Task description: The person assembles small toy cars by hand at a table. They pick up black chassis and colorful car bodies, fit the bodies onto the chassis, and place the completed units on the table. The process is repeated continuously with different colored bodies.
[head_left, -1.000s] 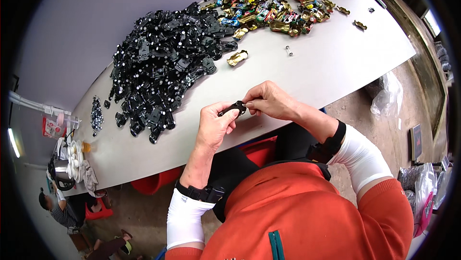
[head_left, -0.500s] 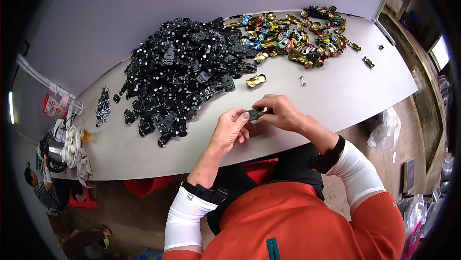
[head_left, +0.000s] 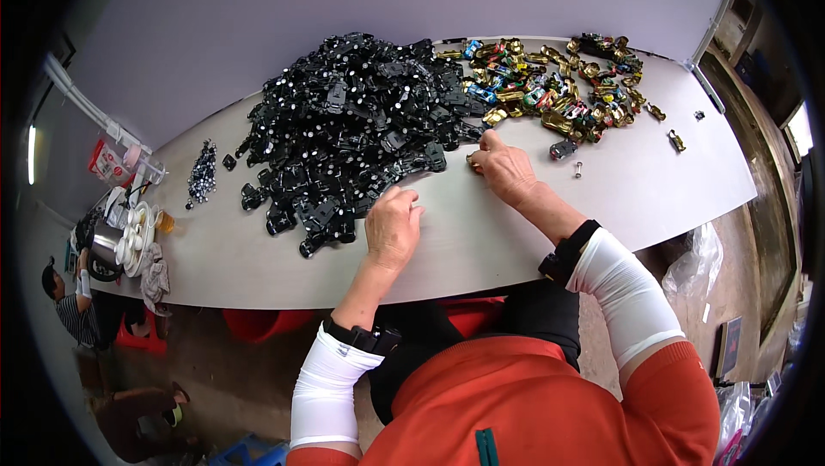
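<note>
My right hand (head_left: 505,172) is closed with its fingertips on a gold toy car body (head_left: 473,162), mostly covered by the fingers. Over the table, beside the front right edge of a large heap of black toy car chassis (head_left: 352,113), my left hand (head_left: 393,227) has loosely bent fingers, thumb and forefinger apart; nothing shows in it. Some of its fingertips are hidden. A dark-bottomed toy car (head_left: 563,150) lies in front of the pile of gold and coloured car bodies (head_left: 550,92), close to a small wheel axle (head_left: 578,170).
Small shiny parts (head_left: 203,175) form a little pile at the left. White cups on a tray (head_left: 136,238) and a cloth (head_left: 155,277) are at the table's left end. Two loose gold pieces (head_left: 676,141) lie at the right. Another person (head_left: 73,303) sits far left.
My hands have parted and let go of the dark chassis piece. A dark-bottomed car now lies by the gold pile. My right hand has reached the single gold car; my left has moved toward the black heap.
</note>
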The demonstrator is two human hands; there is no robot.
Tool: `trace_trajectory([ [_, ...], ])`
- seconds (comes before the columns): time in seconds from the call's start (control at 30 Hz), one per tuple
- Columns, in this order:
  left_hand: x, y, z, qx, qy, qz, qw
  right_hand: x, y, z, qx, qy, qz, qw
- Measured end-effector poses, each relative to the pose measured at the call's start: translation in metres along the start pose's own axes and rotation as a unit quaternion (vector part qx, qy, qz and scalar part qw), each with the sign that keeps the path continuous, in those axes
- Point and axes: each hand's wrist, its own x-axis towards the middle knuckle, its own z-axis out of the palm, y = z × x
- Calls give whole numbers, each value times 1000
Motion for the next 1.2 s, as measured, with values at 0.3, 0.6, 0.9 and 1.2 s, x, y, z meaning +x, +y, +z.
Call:
trace_trajectory([
  [0.3, 63, -16, 9, 257, -38, 16, 965, -23, -5, -37, 278, -179, 111, 937],
  [0.6, 39, -1, 10, -2, -4, 47, 999, -40, 22, -19, 140, 20, 47, 989],
  [0.9, 0, 37, 13, -551, -59, -141, 820, -42, -31, -20, 735, -177, 236, 610],
  [1.2, -19, 30, 28, -750, 1, -185, 635, -54, -28, -34, 479, 3, 113, 871],
])
